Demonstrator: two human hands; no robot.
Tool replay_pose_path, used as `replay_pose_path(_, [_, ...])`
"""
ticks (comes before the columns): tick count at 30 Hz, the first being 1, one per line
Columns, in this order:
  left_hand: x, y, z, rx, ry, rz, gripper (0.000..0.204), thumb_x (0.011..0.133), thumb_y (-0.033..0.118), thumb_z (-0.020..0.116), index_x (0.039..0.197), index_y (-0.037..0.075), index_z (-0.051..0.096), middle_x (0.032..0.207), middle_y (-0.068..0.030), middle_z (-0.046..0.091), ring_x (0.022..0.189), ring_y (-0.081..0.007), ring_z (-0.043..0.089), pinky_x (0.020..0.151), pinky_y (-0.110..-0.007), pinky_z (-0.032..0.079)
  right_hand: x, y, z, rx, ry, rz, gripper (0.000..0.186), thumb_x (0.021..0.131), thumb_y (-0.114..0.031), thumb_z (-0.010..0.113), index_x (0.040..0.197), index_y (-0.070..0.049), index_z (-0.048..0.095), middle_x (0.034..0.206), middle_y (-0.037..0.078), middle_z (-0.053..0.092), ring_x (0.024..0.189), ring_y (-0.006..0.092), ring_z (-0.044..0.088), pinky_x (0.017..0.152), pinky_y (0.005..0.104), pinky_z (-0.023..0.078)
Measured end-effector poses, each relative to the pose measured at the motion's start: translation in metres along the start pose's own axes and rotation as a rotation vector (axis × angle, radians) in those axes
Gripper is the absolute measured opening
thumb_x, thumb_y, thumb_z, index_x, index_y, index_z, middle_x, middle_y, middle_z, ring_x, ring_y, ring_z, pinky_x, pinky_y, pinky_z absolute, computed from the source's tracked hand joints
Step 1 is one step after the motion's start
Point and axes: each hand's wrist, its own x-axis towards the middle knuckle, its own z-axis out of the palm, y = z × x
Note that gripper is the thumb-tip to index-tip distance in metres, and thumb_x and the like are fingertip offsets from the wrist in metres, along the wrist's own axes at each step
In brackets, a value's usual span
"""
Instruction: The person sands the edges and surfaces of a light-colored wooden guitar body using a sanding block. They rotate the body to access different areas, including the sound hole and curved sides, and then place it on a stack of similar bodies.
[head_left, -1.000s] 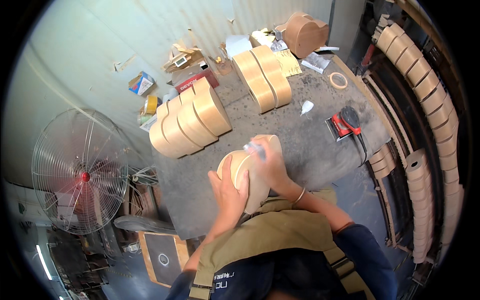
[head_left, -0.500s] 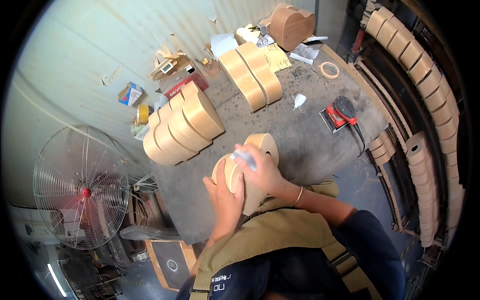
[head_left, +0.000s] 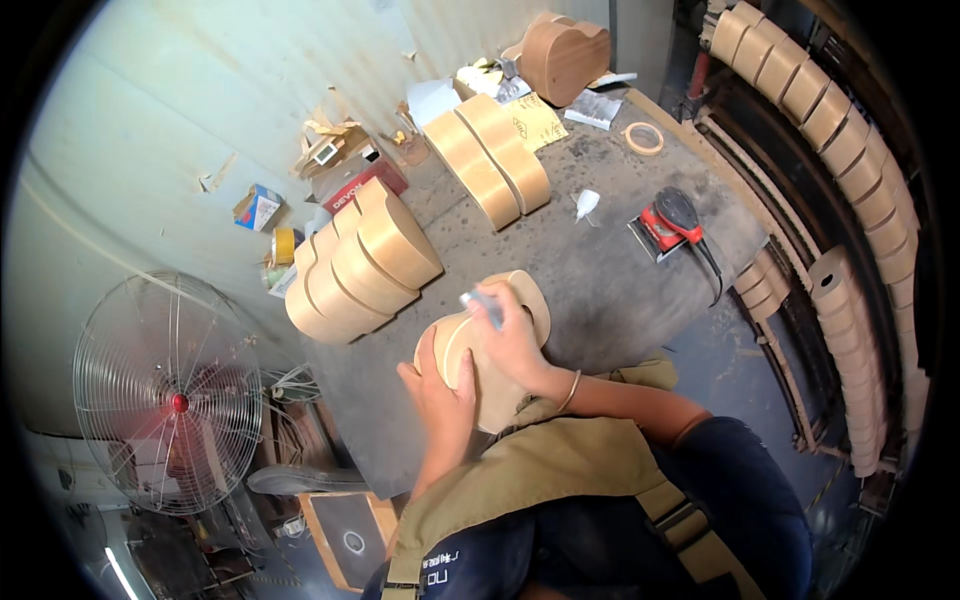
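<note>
A pale wooden guitar-shaped body (head_left: 500, 385) stands on its edge at the near side of the grey workbench (head_left: 600, 280). My left hand (head_left: 437, 385) grips its left side and steadies it. My right hand (head_left: 508, 335) lies on its top rim, fingers closed on a small grey sanding pad (head_left: 482, 305) pressed against the wood.
Several more wooden bodies (head_left: 360, 265) lean in a row at the bench's left, others (head_left: 490, 160) farther back. A red and black power sander (head_left: 672, 225) and a tape roll (head_left: 643, 138) lie at the right. A pedestal fan (head_left: 165, 405) stands left. Curved wooden sides (head_left: 850, 200) line the right wall.
My right hand with the pad has slid a little along the body's top rim. My left hand has kept its hold. The view has shifted slightly.
</note>
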Motion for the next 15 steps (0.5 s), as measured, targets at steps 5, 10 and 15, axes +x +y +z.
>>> replay_pose_path(5, [-0.001, -0.01, 0.003, -0.002, -0.02, 0.018, 0.066, 0.097, 0.028, 0.078, 0.156, 0.011, 0.054, 0.113, -0.0213, 0.053, 0.103, -0.036, 0.053, 0.096, -0.045, 0.047, -0.013, -0.008, -0.004, -0.13, -0.109, -0.394, 0.03, 0.106, -0.022, 0.068, 0.13, -0.005, 0.06, 0.124, 0.018, 0.074, 0.114, 0.038, 0.071, 0.097, 0.0444, 0.056])
replay_pose_path(10, [-0.002, -0.001, 0.0, 0.024, -0.002, 0.032, 0.066, 0.097, 0.028, 0.078, 0.156, 0.011, 0.054, 0.113, -0.0215, 0.054, 0.102, -0.036, 0.052, 0.095, -0.045, 0.047, 0.009, -0.008, -0.021, -0.142, -0.163, -0.038, 0.032, 0.106, -0.026, 0.067, 0.129, -0.004, 0.063, 0.124, 0.02, 0.074, 0.114, 0.0379, 0.072, 0.095, 0.0438, 0.056])
replay_pose_path(15, [-0.002, 0.012, -0.005, 0.045, -0.061, 0.011, 0.066, 0.097, 0.029, 0.078, 0.155, 0.011, 0.054, 0.116, -0.0224, 0.053, 0.103, -0.0376, 0.053, 0.094, -0.046, 0.048, 0.041, 0.016, -0.042, -0.012, -0.327, 0.022, 0.028, 0.108, -0.024, 0.067, 0.121, 0.0, 0.065, 0.114, 0.014, 0.078, 0.112, 0.0223, 0.073, 0.094, 0.0362, 0.056])
